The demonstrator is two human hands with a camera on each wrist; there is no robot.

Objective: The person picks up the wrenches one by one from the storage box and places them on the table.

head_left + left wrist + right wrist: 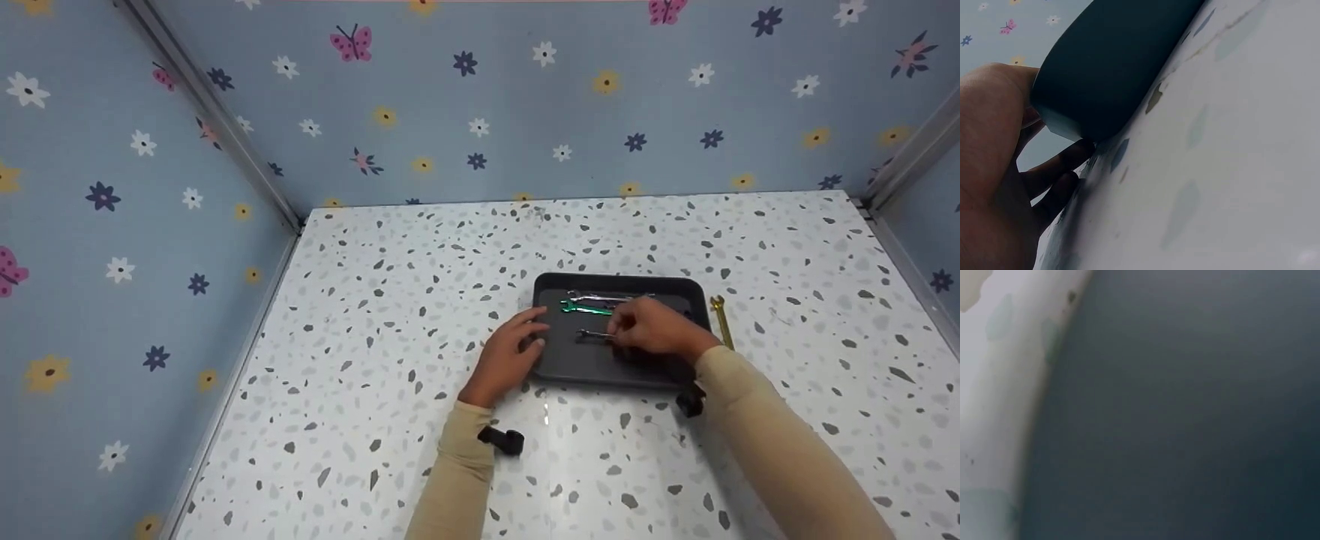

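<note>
A dark grey tray [574, 367] lies on the speckled table. My left hand [506, 360] is at its left side, fingers spread and touching the rim; in the left wrist view the hand [994, 163] rests against the tray's outer wall [1106, 67]. Over the tray, my right hand [651, 326] pinches a small silver wrench [592, 334] between thumb and fingers. Beyond it lie a green wrench [585, 308] and a silver wrench [600, 298], their right ends partly hidden by the hand. The right wrist view shows only a blurred dark tray surface [1174, 405].
A gold wrench [721, 322] lies on the table just right of the tray, its near end hidden by the right forearm. Flower-patterned panels [525, 97] stand behind and at both sides of the table [420, 300].
</note>
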